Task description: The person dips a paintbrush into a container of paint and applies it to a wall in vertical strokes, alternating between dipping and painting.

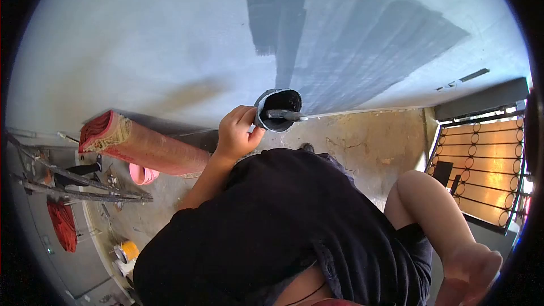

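Note:
My left hand [239, 131] grips the rim of a paint-smeared cup [262, 114] at the centre, its thumb and fingers closed on the side. A grey-coated stick or brush handle [287, 115] lies in the cup's dark opening. At the lower right, my right hand [473, 266] hangs beside my body, blurred, its fingers too unclear to read. Beyond the cup, the pale wall [170, 34] carries a broad dark grey painted patch [362, 39].
A rolled red carpet [153, 147] leans on the left near a pink bucket [141, 174]. Metal bars [85, 184] cross the far left, with a person's dark-clothed leg [79, 171] behind. A barred window [481, 161] is on the right.

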A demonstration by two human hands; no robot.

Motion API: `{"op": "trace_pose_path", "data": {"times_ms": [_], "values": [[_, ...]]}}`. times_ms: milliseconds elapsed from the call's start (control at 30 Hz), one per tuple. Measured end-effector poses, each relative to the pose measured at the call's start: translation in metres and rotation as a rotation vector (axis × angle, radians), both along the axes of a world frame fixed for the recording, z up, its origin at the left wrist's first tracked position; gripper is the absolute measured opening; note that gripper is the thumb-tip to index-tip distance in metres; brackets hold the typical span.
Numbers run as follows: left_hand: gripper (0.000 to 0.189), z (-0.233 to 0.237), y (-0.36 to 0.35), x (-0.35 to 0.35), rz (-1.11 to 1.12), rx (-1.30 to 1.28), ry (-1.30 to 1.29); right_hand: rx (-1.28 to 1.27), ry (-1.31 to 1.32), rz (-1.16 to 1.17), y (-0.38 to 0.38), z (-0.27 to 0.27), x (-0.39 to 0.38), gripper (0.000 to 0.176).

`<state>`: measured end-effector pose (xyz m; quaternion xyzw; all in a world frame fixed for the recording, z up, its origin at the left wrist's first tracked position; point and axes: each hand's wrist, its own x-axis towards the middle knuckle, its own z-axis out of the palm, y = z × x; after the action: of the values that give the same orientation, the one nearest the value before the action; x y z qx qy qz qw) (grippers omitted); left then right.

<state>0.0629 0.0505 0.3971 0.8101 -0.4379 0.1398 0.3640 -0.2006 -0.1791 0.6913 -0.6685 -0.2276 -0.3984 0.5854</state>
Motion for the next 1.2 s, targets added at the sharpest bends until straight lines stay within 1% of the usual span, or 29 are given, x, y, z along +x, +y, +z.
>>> {"op": "trace_pose_path", "data": {"times_ms": [233, 367, 467, 533, 733, 1033, 1200], "values": [[0.026, -0.002, 0.024, -0.002, 0.047, -0.041, -0.014, -0.009, 0.122, -0.037, 0.021, 0.007, 0.003, 0.039], [0.026, -0.004, 0.041, -0.001, 0.070, -0.021, -0.004, -0.009, 0.204, -0.067, 0.038, 0.013, 0.000, 0.043], [0.025, -0.004, 0.053, -0.001, 0.096, -0.032, -0.027, -0.008, 0.294, -0.120, 0.055, 0.016, -0.006, 0.047], [0.025, -0.005, 0.061, -0.001, 0.095, -0.043, -0.034, 0.134, 0.201, -0.115, 0.062, 0.014, 0.016, 0.049], [0.025, -0.003, 0.088, -0.003, 0.104, -0.056, -0.017, 0.032, 0.077, 0.030, 0.076, 0.006, 0.033, 0.035], [0.028, -0.006, 0.145, -0.003, 0.107, -0.044, -0.016, 0.010, -0.096, 0.162, 0.117, -0.002, 0.036, 0.016], [0.029, -0.009, 0.176, -0.001, 0.094, -0.064, -0.033, 0.004, -0.235, 0.215, 0.140, -0.006, 0.032, 0.010]]}}
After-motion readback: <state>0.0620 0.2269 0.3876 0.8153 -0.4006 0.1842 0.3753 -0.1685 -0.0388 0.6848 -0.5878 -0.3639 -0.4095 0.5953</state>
